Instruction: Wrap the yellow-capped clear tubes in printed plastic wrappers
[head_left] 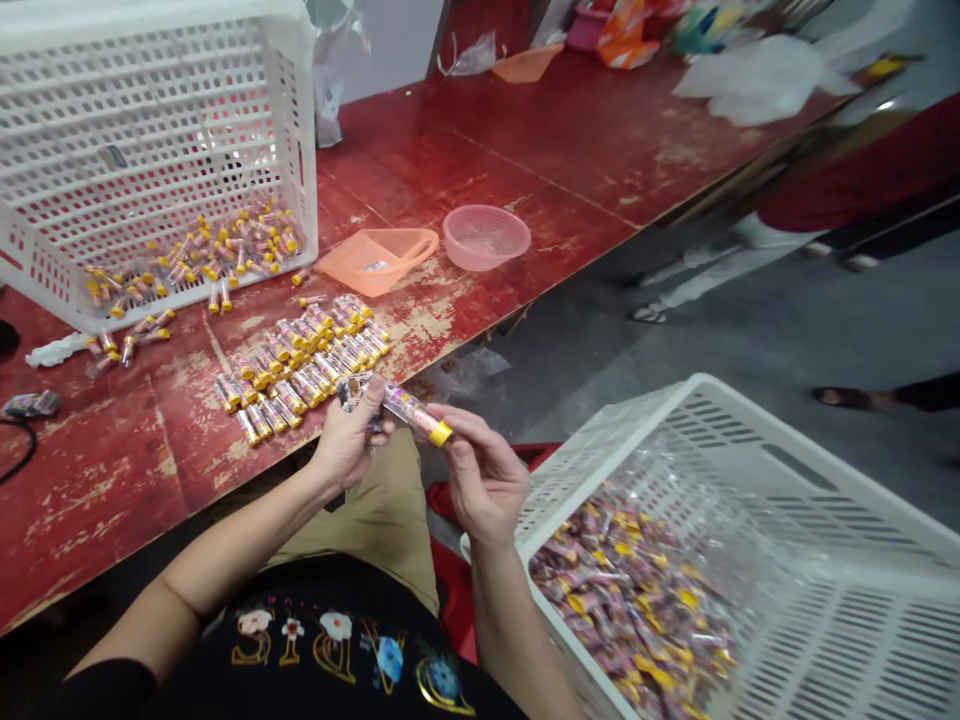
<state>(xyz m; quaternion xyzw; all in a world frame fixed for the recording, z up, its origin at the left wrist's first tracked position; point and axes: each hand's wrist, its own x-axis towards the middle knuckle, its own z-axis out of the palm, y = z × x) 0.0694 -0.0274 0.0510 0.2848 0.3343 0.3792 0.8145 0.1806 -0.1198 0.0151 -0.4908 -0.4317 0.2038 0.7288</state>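
Note:
A clear tube with a yellow cap (415,413) is held between my two hands over my lap, just off the table edge. My left hand (351,432) is closed round the tube's far end, together with a small dark-and-white printed wrapper (352,392). My right hand (484,475) pinches the capped end with thumb and fingers. Beyond my left hand, several yellow-capped tubes (300,358) lie in neat rows on the red table (570,150), caps towards me.
A white crate (307,150) tipped on its side spills small capped tubes at the left. An orange scoop (375,255) and pink basket (486,240) stand behind the rows. Another white crate (847,600) at my right holds many wrapped tubes. People's legs (705,270) show beyond the table.

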